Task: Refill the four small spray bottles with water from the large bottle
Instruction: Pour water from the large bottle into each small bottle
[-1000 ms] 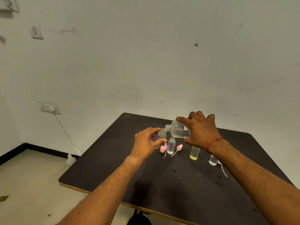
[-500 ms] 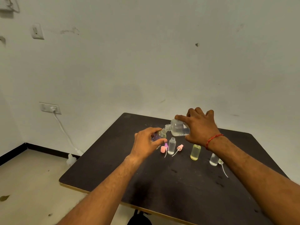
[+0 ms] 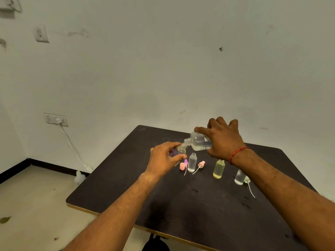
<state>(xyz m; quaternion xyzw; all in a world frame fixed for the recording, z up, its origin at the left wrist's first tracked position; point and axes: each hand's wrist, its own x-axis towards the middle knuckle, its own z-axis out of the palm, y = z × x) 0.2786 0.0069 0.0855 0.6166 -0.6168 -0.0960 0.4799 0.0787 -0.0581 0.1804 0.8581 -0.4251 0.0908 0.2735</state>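
Observation:
My right hand (image 3: 223, 140) grips the large clear bottle (image 3: 198, 141), tipped on its side with its neck pointing left. Its mouth meets the mouth of a small purple-tinted spray bottle (image 3: 178, 151), tilted and held in my left hand (image 3: 164, 158) above the dark table (image 3: 181, 205). Three other small bottles stand uncapped on the table: a clear one (image 3: 192, 162), a yellow one (image 3: 219, 169) and a clear one (image 3: 239, 177) partly behind my right forearm. Pink spray caps (image 3: 182, 166) (image 3: 201, 163) and a purple cap (image 3: 186, 161) lie by the middle bottle.
A white spray cap with tube (image 3: 249, 185) lies at the right by my forearm. A white wall stands close behind the table. A socket with a white cable (image 3: 59, 121) and a white adapter (image 3: 79, 176) sit at lower left. A dark object (image 3: 155, 245) is under the table's front edge.
My right hand has lifted the back of the large bottle a little higher, tipping it further. My left hand and the small bottle have stayed in place.

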